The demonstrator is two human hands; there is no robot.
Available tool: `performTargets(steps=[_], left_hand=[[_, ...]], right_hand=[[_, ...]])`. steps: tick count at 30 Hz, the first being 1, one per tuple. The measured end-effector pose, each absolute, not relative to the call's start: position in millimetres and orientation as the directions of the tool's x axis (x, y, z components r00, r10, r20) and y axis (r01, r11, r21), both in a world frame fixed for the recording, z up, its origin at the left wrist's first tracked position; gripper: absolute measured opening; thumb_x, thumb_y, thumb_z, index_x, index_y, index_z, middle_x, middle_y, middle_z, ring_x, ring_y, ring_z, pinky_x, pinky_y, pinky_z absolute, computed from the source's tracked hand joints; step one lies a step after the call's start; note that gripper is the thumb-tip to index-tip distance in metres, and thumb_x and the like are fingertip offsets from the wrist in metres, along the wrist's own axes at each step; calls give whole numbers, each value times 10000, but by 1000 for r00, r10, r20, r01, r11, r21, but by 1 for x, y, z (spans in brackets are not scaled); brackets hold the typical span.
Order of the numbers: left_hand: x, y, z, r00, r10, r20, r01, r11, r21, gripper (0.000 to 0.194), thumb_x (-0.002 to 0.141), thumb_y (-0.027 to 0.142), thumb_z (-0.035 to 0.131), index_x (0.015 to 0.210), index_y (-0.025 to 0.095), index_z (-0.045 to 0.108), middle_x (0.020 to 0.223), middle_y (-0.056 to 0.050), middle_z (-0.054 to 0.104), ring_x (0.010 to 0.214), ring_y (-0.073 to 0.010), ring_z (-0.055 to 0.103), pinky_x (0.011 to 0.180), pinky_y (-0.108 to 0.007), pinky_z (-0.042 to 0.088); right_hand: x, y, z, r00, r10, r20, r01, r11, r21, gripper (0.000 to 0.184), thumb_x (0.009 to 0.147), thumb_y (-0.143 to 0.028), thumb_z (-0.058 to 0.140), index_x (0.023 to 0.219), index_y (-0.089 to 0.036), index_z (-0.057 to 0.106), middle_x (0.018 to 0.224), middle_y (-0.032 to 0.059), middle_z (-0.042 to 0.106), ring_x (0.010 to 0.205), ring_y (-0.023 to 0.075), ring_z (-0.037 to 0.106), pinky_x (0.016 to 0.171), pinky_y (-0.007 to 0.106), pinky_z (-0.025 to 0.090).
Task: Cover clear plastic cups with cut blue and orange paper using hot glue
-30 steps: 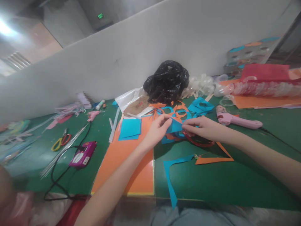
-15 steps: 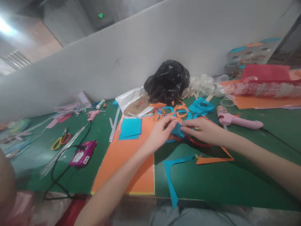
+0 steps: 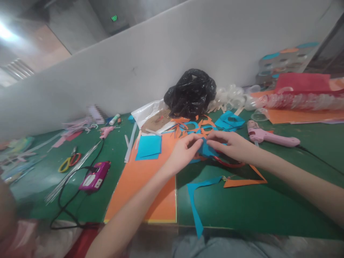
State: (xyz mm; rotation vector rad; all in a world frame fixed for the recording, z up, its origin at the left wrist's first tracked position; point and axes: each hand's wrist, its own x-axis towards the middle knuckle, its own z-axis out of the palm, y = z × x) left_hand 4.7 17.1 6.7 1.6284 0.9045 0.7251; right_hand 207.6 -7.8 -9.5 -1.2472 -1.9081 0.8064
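The left hand [image 3: 185, 154] and right hand [image 3: 231, 147] are close together, their fingertips pinching blue paper [image 3: 207, 149] between them, just above a red ring [image 3: 229, 164] on the green table [image 3: 268, 211]. To the left lies an orange card [image 3: 150, 197] with blue squares [image 3: 148, 147] on it; a pink glue gun [image 3: 271, 139] rests to the right. Farther back, a black plastic bag [image 3: 190, 94], its contents hidden, sits against the white wall [image 3: 120, 71], and clear plastic cups [image 3: 303, 101] lie in a row at upper right.
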Motion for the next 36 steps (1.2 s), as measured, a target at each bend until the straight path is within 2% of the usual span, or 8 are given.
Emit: performTargets(steps=[4, 7, 12, 18, 20, 24, 29, 36], left_hand=[[5, 13, 0, 576, 817, 29, 232, -197, 953, 278, 963, 447, 576, 939, 181, 654, 850, -1, 664, 663, -93, 612, 612, -221, 512], [4, 12, -3, 580, 814, 25, 284, -231, 931, 274, 977, 434, 566, 946, 181, 664, 768, 14, 648, 609, -86, 599, 565, -214, 462], [7, 14, 2, 546, 837, -25, 320, -182, 930, 305, 968, 448, 570, 905, 172, 680, 689, 8, 646, 632, -120, 643, 559, -222, 477], [11, 14, 10, 573, 819, -33, 279, -157, 947, 247, 984, 316, 520, 1119, 185, 680, 816, -14, 701, 650, -125, 679, 570, -232, 525], [9, 15, 11, 588, 807, -58, 286, -141, 948, 241, 991, 356, 516, 1037, 173, 666, 741, -2, 695, 545, -104, 633, 533, -229, 503], [5, 19, 8, 572, 817, -69, 311, -139, 940, 312, 1006, 440, 491, 839, 188, 567, 502, 66, 567, 397, -72, 502, 488, -206, 441], [4, 23, 3, 623, 777, -85, 199, -53, 978, 289, 1000, 451, 518, 886, 189, 558, 649, 14, 689, 536, -100, 649, 575, -227, 520], [0, 31, 4, 504, 863, -20, 224, -108, 969, 397, 926, 525, 629, 730, 191, 537, 489, 46, 588, 424, -77, 545, 468, -193, 428]], right_hand=[[205, -10, -8, -244, 939, 242, 452, 331, -828, 368, 963, -583, 520, 955, -243, 660, 898, 33, 705, 788, 190, 639, 707, 300, 493], [203, -11, -7, -254, 916, 310, 514, 400, -759, 340, 993, -527, 480, 900, -236, 628, 864, 37, 679, 769, 190, 614, 711, 310, 472], [202, -11, -5, -239, 898, 371, 591, 437, -678, 285, 1001, -449, 427, 887, -235, 577, 834, 47, 655, 752, 207, 590, 698, 325, 456], [210, -7, 2, -209, 906, 368, 611, 414, -675, 245, 978, -442, 445, 849, -251, 529, 831, 42, 635, 761, 216, 574, 706, 326, 454], [212, -6, 4, -202, 907, 370, 612, 412, -675, 253, 980, -446, 439, 842, -253, 528, 817, 38, 622, 749, 213, 563, 708, 329, 450], [216, -5, 5, -161, 911, 380, 611, 394, -687, 276, 986, -469, 440, 852, -250, 541, 820, 38, 609, 769, 216, 556, 727, 339, 451], [216, -5, 3, -131, 925, 358, 615, 359, -702, 290, 979, -488, 446, 837, -250, 531, 813, 39, 614, 740, 210, 536, 700, 342, 448], [216, -7, 5, -130, 931, 342, 609, 347, -713, 347, 975, -547, 470, 829, -244, 559, 799, 37, 639, 753, 204, 568, 697, 319, 455]])
